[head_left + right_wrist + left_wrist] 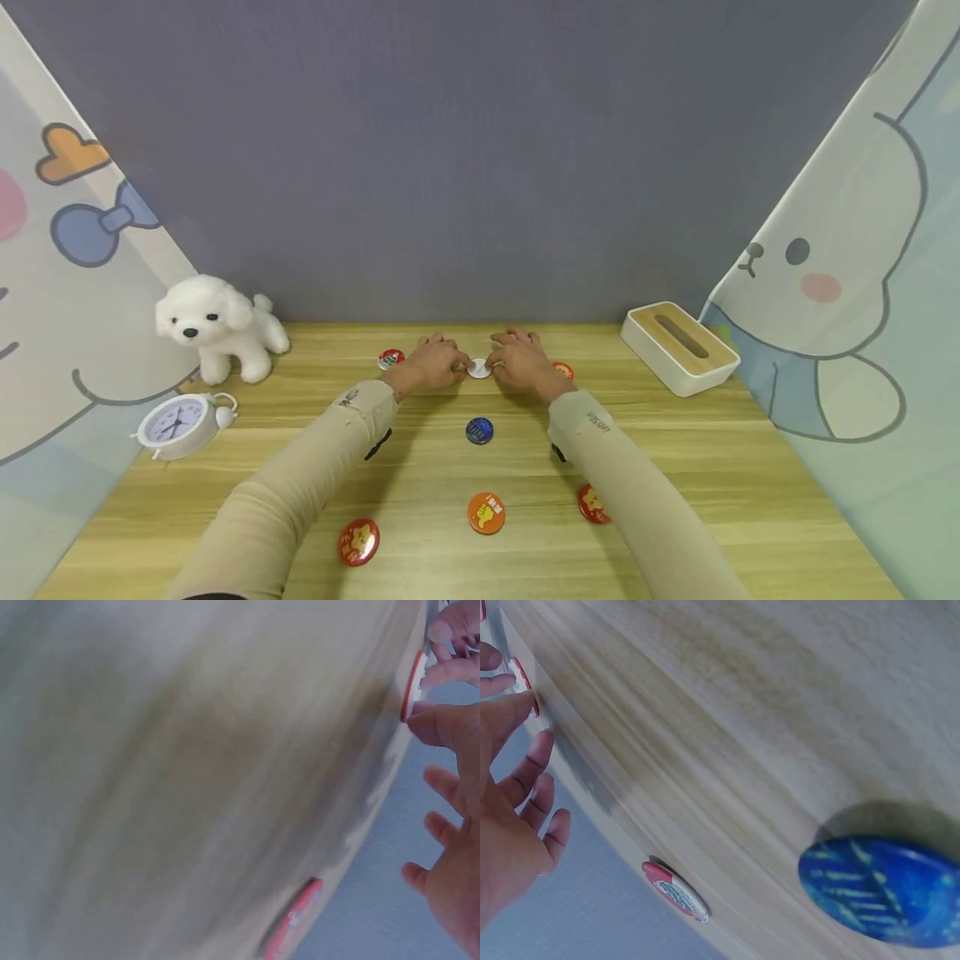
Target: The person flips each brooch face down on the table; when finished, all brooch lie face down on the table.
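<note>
Near the far edge of the table, a round white button badge (480, 368) lies between both hands. A red rim shows on this badge (412, 686) in the right wrist view. From the left side, my left hand (437, 363) pinches its edge with thumb and forefinger, the other fingers loosely bent. My right hand (521, 362) pinches the opposite edge in the same manner. The fingertips partly cover the badge. A red, green and white badge (391, 359) lies left of the left hand, and an orange-red badge (562, 370) is partly hidden behind the right hand.
Nearer lie a blue badge (480, 431), an orange thumbs-up badge (486, 512) and red star badges (358, 542), one partly under the right sleeve. A white plush dog (221, 325) and alarm clock (180, 425) stand left. A tissue box (678, 348) sits right, before the grey back wall.
</note>
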Motion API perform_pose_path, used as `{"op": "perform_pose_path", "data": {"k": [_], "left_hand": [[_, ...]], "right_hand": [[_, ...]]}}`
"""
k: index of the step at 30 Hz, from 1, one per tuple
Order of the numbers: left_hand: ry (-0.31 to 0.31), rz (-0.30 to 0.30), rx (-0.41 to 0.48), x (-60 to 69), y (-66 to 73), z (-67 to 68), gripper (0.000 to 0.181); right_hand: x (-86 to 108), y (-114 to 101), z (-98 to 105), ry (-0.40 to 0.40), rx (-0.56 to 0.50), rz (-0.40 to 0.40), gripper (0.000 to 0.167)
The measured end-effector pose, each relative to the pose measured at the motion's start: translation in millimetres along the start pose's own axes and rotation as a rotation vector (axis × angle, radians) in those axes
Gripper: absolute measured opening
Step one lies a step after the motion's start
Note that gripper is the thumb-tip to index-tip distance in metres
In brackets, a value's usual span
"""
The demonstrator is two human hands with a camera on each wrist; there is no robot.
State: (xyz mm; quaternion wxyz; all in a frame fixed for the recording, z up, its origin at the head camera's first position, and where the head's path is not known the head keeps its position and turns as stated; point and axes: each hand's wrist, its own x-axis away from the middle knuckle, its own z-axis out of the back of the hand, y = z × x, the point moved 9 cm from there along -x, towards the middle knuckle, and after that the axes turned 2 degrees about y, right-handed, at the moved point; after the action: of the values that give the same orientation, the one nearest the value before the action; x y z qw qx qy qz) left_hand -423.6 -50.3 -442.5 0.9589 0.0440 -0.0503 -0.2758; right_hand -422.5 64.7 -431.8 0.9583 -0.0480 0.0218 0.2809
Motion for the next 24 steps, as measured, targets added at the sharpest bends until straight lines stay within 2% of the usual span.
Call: {"op": "perform_pose_path", "data": {"k": [9, 24], "left_hand": [[-0.017, 0.000, -0.021, 2.7, 6.3, 7.3, 0.028], [-0.001, 0.012, -0.022, -1.4, 8.9, 9.2, 0.026]], "right_hand": [[0.7, 1.1, -1.0, -0.059, -0.004, -0.023, 0.025], [0.3, 1.5, -1.3, -0.083, -0.032, -0.049, 0.024]]}}
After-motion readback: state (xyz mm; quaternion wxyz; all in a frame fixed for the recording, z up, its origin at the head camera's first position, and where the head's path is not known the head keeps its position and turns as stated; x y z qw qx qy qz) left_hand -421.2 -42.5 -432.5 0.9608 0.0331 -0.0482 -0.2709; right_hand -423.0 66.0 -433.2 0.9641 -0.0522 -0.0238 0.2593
